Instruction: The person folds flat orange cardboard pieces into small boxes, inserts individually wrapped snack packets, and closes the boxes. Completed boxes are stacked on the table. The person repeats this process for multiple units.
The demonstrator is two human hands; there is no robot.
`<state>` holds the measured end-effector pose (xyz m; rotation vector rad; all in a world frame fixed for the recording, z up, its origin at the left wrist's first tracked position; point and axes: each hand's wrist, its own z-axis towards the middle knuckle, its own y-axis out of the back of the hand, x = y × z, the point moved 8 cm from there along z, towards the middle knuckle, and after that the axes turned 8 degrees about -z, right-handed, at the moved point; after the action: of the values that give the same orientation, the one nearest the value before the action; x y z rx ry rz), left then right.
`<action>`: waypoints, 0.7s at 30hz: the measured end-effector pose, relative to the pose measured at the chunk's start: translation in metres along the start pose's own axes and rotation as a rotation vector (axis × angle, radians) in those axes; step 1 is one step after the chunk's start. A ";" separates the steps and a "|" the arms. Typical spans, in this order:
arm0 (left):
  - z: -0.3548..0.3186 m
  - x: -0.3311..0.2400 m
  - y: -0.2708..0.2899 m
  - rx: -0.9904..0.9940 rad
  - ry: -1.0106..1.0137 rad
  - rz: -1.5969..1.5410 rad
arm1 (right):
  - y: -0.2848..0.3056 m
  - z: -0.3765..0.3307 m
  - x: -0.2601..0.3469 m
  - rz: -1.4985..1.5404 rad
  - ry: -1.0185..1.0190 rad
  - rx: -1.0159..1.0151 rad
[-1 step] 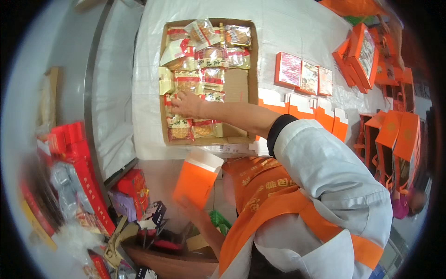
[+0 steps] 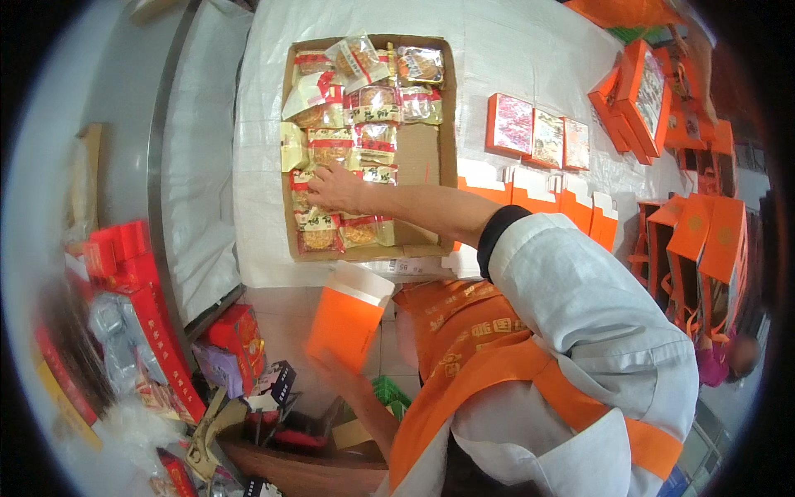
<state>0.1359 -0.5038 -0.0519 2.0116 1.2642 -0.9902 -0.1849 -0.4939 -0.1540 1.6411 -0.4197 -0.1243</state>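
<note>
Probably packing workshop: orange gift boxes (image 2: 638, 83)

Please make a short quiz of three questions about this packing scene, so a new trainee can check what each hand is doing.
1. True or false: the right hand rests on the wrapped snack packets inside the cardboard tray.
2. What does the left hand hold? A) an orange paper box, B) a green basket, C) a roll of tape.
3. Fill in: three flat orange boxes lie on the white table, to the ______ of the tray.

Key
1. True; the hand lies on the packets near the tray's left side.
2. A; the orange paper box is held below the table edge, its white inside showing at the top.
3. right
</note>
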 end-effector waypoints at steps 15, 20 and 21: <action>-0.053 -0.031 -0.168 0.393 -0.361 -0.051 | 0.142 -0.293 -0.073 1.199 -0.848 -0.543; -0.103 -0.047 -0.204 0.515 -0.488 -0.136 | 0.180 -0.392 -0.086 1.114 -0.960 -1.159; -0.106 -0.046 -0.207 0.504 -0.494 -0.125 | 0.188 -0.415 -0.090 1.139 -0.893 -1.306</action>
<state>-0.0353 -0.3627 0.0315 1.8584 0.9351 -1.8782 -0.1701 -0.0853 0.0653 -0.1530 -1.4863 -0.1964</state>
